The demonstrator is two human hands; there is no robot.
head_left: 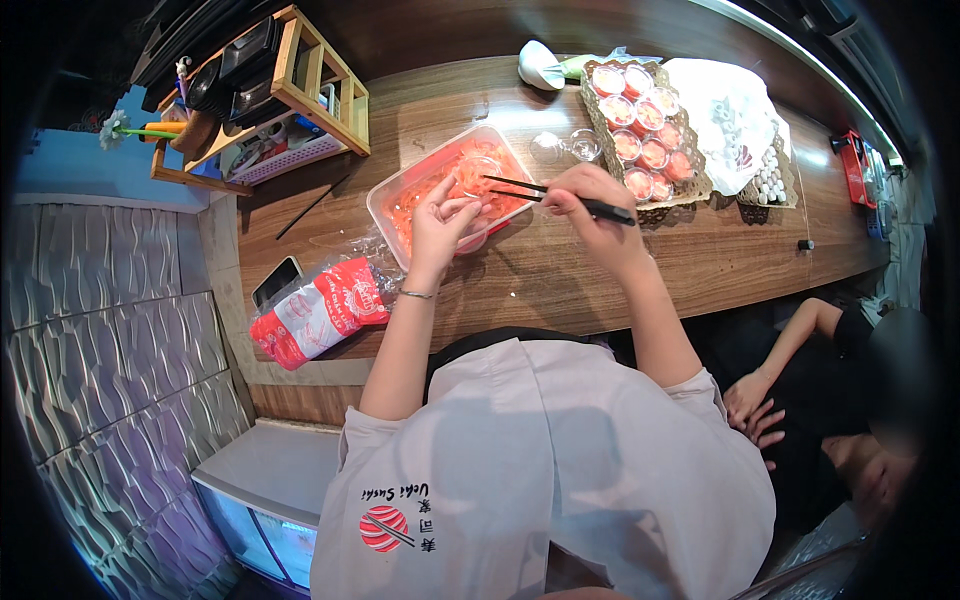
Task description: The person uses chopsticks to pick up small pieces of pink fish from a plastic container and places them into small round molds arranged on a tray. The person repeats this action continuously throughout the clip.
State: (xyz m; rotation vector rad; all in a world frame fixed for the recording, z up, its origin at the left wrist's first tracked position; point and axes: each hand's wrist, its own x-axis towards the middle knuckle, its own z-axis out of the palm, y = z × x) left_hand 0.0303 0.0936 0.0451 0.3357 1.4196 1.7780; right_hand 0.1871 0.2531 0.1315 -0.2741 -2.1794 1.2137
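My left hand (pixel 446 225) holds a small round clear cup (pixel 480 172) by its side, over a rectangular clear tub (pixel 376 206). Orange shredded food (pixel 402 212) fills much of the tub. In my right hand (pixel 592 215) are black chopsticks (pixel 612 212), their tips reaching to the cup. How much food the cup contains is hard to make out. To the right, a brown egg-carton tray (pixel 697 165) bears several lidded clear cups of orange food (pixel 647 115). Two loose clear pieces, perhaps cups or lids (pixel 584 145), lie between tub and tray.
Left of me lie a red-and-white plastic packet (pixel 322 312), a phone (pixel 277 281) and a dark stick (pixel 312 206). A wooden rack (pixel 340 85) stands far left. White bowl (pixel 540 66), white plastic bag (pixel 722 120) and small eggs (pixel 770 180) are farther off. Someone sits at right (pixel 800 350).
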